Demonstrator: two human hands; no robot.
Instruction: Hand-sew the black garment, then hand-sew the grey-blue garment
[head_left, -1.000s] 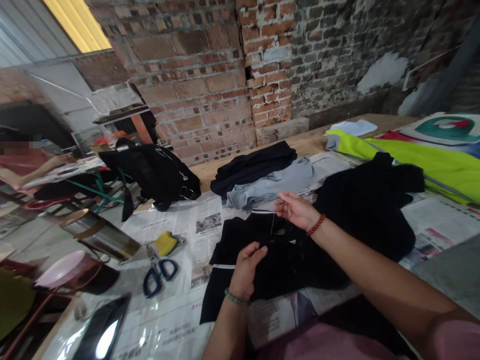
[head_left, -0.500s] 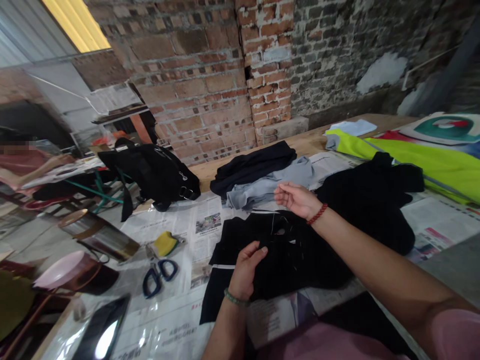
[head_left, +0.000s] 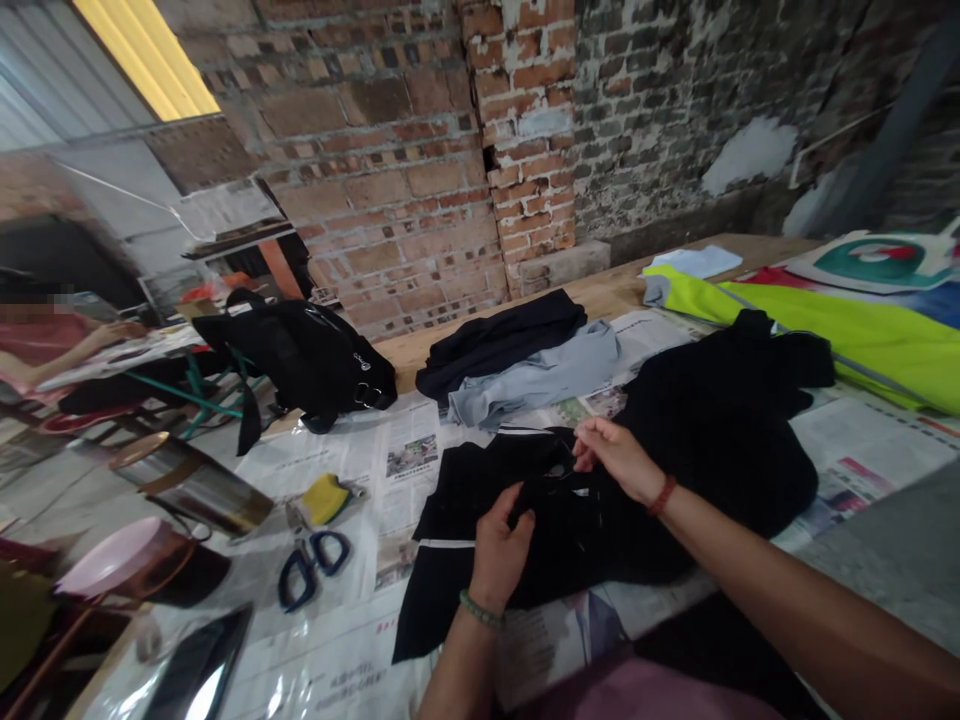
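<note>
Cloth (head_left: 559,550), matte black and softly rumpled, lies on flat newspaper (head_left: 349,620), the work seemingly under way, unfinished. The left hand (head_left: 502,545) pinches a fold; the right hand (head_left: 619,460) is over it, fingertips together, anything between them too fine to tell. Blue-looped scissors (head_left: 330,552) lie leftward.

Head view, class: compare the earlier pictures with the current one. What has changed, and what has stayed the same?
The right hand has come down from its raised position toward the black garment; whether its fingers hold anything is too small to tell. The left hand still grips the garment. The scissors, black bag and grey cloth stayed put.
</note>
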